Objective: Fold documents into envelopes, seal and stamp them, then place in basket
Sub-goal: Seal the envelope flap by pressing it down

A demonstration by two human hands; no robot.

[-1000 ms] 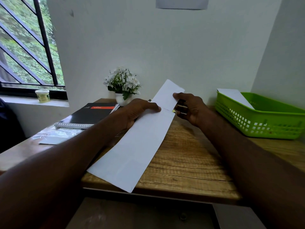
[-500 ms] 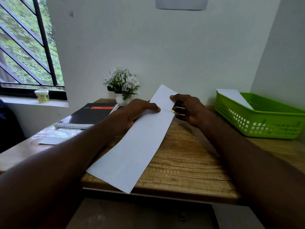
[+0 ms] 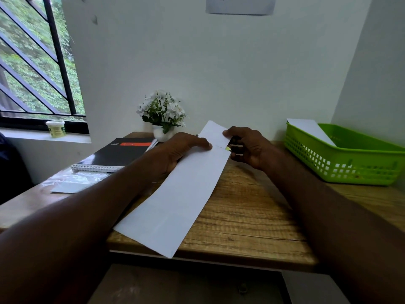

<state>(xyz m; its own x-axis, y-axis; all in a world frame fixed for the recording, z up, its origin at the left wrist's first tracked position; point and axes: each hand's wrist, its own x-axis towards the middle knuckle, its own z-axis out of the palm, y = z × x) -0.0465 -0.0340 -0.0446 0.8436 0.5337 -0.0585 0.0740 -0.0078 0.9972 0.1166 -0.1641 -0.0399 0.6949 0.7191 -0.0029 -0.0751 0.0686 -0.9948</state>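
Office mail corner, "mailing area" wall sign (image 3: 240,4), wooden desk (image 3: 252,207), notebook (image 3: 118,154)

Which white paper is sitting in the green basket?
The small white sheet leaning in the far left corner of the green basket. The long white paper lies on the wooden desk, held by both hands.

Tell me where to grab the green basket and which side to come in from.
Take the basket by its top rim on the near long wall, coming from above, fingers hooked over the edge. It sits flat on the table with its open top up, and the back wall stands close behind it. Avoid the far-left corner: a white sheet leans out of it there.
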